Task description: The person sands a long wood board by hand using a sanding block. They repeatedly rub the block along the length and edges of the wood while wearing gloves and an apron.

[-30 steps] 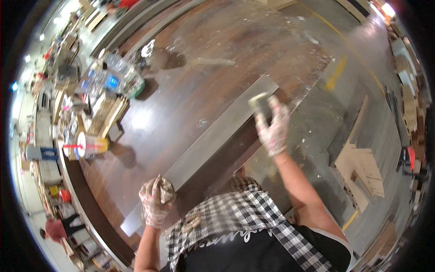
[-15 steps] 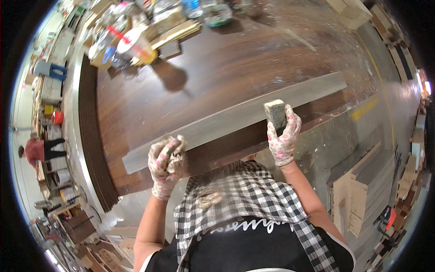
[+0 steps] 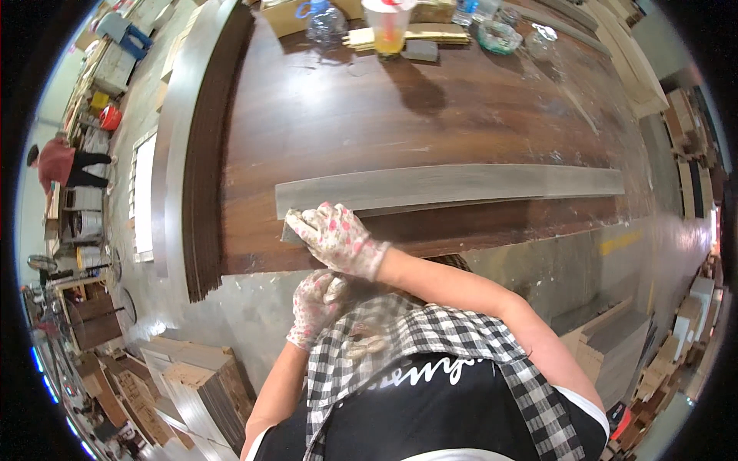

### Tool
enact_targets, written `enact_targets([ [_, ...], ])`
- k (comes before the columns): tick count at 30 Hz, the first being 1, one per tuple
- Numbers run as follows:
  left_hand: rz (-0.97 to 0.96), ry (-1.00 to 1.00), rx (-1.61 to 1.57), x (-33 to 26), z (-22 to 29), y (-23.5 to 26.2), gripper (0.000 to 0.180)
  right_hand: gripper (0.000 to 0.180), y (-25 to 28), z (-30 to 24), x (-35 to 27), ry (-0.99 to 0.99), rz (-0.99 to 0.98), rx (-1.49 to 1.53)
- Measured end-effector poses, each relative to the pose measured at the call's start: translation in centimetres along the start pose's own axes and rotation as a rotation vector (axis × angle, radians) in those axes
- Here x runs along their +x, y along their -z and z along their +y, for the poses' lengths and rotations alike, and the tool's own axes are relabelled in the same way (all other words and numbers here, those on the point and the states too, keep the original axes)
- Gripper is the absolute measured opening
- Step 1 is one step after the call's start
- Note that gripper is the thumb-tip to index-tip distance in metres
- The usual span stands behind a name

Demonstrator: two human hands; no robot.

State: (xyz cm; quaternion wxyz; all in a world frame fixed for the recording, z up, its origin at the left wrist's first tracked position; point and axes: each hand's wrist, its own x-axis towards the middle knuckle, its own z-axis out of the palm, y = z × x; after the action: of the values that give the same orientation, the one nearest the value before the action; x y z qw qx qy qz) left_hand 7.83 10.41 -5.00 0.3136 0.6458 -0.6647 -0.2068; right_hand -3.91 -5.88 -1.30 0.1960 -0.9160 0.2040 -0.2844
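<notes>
A long grey plank (image 3: 461, 184) lies across the near part of the brown tabletop. My right hand (image 3: 342, 240), in a white glove with pink spots, reaches over to the plank's left end. Its fingers are closed round a small grey sanding block (image 3: 291, 233), most of which the glove covers; the block is at the plank's near left corner. Close below, off the table's near edge, my left hand (image 3: 315, 306) is curled in front of the checked apron. Whatever its fingers hold, if anything, is hidden.
A tall stack of long boards (image 3: 204, 154) runs along the table's left side. At the back stand a drink cup (image 3: 387, 27), a plastic jug (image 3: 326, 24) and a second grey block (image 3: 420, 51). A person (image 3: 58, 164) is far left. Stacked panels (image 3: 615, 346) are at right.
My right hand has carried the sanding block leftward to the plank's left end. My left hand has drawn back toward my body. The view has turned, so the plank looks nearly level.
</notes>
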Motion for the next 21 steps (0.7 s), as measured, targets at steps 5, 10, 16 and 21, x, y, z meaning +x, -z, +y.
enact_targets([
  [5, 0.084, 0.161, 0.031, -1.1, -0.8, 1.0, 0.024, 0.056, 3.2, 1.0, -1.8, -0.087, 0.264, 0.04],
  [10, 0.02, 0.299, -0.187, 0.3, -1.0, 2.1, 0.023, 0.053, 2.4, -1.1, 1.1, -0.035, 0.151, -0.08],
  [16, 0.064, 0.298, -0.233, -1.7, -1.9, 1.3, 0.021, 0.052, 2.9, -1.3, 0.8, -0.061, -0.032, -0.134],
  [21, -0.012, 0.303, -0.189, -1.7, -2.2, 0.6, 0.025, 0.053, 1.9, -2.1, 3.0, 0.028, 0.059, -0.096],
])
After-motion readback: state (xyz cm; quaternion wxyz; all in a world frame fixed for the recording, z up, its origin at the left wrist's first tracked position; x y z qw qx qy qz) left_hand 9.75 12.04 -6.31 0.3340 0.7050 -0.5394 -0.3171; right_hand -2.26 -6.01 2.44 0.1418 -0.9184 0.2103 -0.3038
